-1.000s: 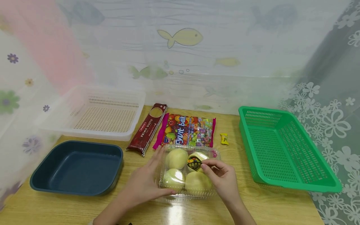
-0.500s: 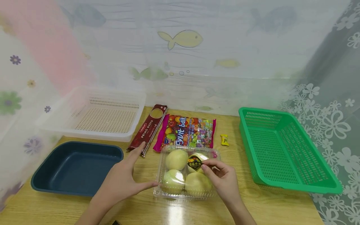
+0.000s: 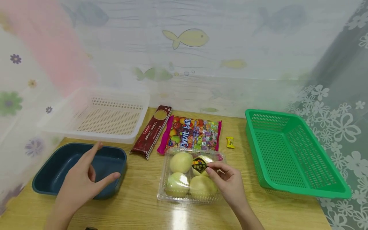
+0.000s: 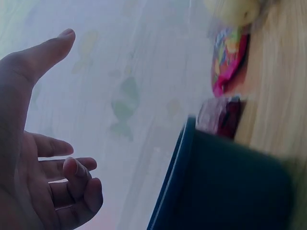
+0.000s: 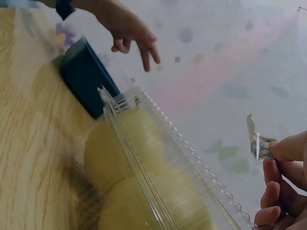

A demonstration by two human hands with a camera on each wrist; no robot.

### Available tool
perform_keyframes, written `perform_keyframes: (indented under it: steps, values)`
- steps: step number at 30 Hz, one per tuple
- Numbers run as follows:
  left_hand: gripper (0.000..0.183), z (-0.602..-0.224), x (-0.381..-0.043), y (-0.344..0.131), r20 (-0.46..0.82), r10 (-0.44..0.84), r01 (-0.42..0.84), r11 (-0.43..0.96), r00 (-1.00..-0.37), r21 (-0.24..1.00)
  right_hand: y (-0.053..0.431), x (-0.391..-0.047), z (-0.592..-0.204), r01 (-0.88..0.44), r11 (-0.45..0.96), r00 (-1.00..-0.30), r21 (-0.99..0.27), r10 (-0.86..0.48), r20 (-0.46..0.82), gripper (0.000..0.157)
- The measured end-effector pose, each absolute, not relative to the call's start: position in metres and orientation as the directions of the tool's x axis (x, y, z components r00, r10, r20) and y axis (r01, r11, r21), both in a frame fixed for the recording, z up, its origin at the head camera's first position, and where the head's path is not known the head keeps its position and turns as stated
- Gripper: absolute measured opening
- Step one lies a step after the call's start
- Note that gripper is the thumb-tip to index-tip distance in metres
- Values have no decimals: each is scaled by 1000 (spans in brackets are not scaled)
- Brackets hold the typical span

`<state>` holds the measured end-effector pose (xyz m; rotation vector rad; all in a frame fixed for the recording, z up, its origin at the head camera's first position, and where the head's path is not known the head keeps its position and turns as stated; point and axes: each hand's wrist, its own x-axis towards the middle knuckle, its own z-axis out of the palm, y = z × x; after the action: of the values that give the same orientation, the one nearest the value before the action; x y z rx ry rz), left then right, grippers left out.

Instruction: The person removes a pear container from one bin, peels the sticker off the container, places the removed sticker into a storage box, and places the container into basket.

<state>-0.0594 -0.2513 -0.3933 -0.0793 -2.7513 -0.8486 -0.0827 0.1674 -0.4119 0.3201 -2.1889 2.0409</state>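
My right hand (image 3: pixel 230 183) pinches a black fruit-label sticker (image 3: pixel 198 164) between thumb and forefinger. In the right wrist view the sticker (image 5: pixel 255 141) stands up from the fingertips, bent and apart from the lid. Below it, a clear plastic clamshell box (image 3: pixel 161 195) lies closed on the table, with several round pale yellow-green fruits (image 3: pixel 180 163) inside. My left hand (image 3: pixel 81 177) is held with thumb and forefinger spread wide and nothing between them. It overlaps the dark blue basin (image 3: pixel 47 187) in the head view; the left wrist view shows the hand (image 4: pixel 53 184) beside the basin's rim.
Behind the box lie a pink-edged candy bag (image 3: pixel 191 132), a dark red spaghetti packet (image 3: pixel 150 132) and a small yellow wrapped candy (image 3: pixel 230 142). A green basket (image 3: pixel 304 192) stands at right, a white basket (image 3: pixel 103 137) at back left. A patterned curtain (image 3: pixel 187 92) hangs behind.
My left hand has let go of the box's left side and moved left, over to the dark blue basin. The right hand keeps its pinch on the sticker, almost unmoved.
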Motion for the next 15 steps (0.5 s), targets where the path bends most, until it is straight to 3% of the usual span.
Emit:
perform_keyframes:
  steps: [15]
  values:
    - [108, -408, -43, -312, 182, -171, -46, 838, -968, 543, 167, -96, -408, -263, 102, -956, -959, -163, 245, 13]
